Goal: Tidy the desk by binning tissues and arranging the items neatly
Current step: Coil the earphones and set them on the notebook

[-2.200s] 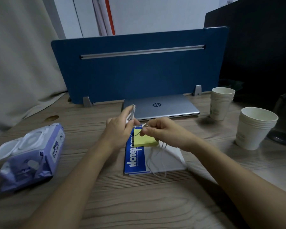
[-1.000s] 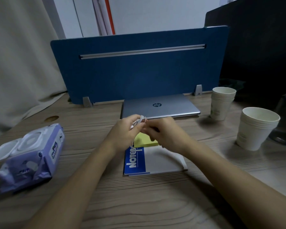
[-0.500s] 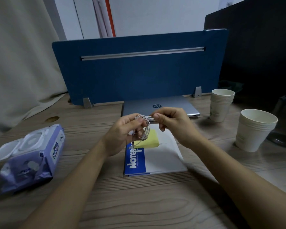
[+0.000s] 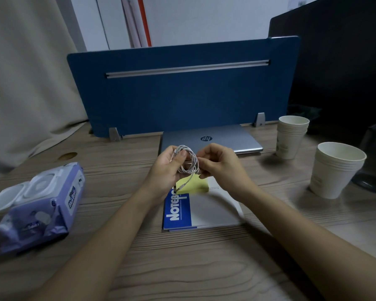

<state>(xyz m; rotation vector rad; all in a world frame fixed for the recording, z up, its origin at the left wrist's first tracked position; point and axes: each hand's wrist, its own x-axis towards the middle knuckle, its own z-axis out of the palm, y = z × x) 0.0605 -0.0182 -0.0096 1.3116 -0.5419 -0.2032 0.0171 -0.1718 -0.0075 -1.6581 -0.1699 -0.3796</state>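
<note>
Wooden desk (image 4: 182,268): both hands grip coiled cable (image 4: 188,160) over notebook (image 4: 204,210); cups (image 4: 334,168) right.

Two bare forearms enter from the lower edge of the frame, one from the lower left and one from the lower right, and narrow toward the middle. No sleeve covers either one as far as the frame shows. The left hand (image 4: 168,168) and the right hand (image 4: 223,165), at the centre of the frame, wear no glove, ring, watch or band on the parts in view. The fingernails that show are short and unpainted.
</note>
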